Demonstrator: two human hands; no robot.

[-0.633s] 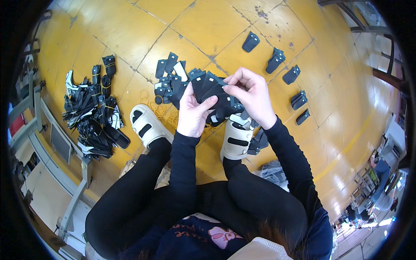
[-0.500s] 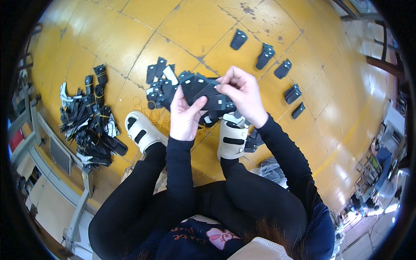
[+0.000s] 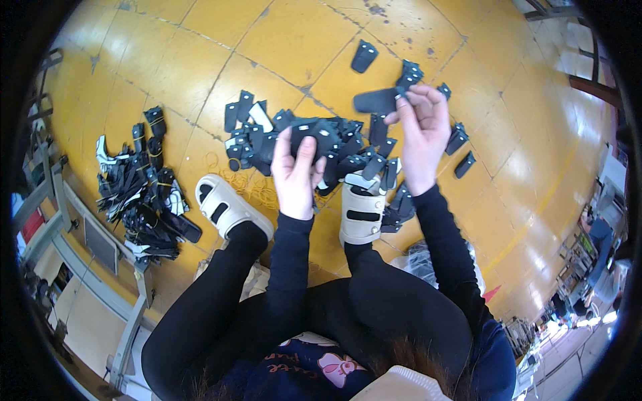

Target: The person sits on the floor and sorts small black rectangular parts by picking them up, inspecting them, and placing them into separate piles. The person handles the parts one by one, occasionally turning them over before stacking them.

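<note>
1 flat black piece (image 3: 376,100), oblong and matte, is pinched at its right end in the fingertips of the right hand (image 3: 422,130), far right of the left hand (image 3: 297,170), whose fingers are curled shut around 1 stack of black pieces (image 3: 319,136). Beneath lie 1 loose heap of black pieces (image 3: 267,130) on the yellow floor (image 3: 281,40), 1 bundled pile (image 3: 144,194) at left, and 2 white sandals (image 3: 231,207).

Floor: yellow tiles (image 3: 287,40) with dark grout lines and a few scuffs.
Bundled pile: black and white flat pieces (image 3: 144,194) tied with bands, lying at the left, well apart from the feet.
Shoes: two pale strapped sandals (image 3: 231,207), toes pointing up the picture.
Rubber bands: thin loops (image 3: 251,184) on the tiles just beside the left sandal.
Metal frame: grey rack legs (image 3: 73,247) along the left edge.
Plastic bag: clear, crumpled (image 3: 428,257), by the right leg.
</note>
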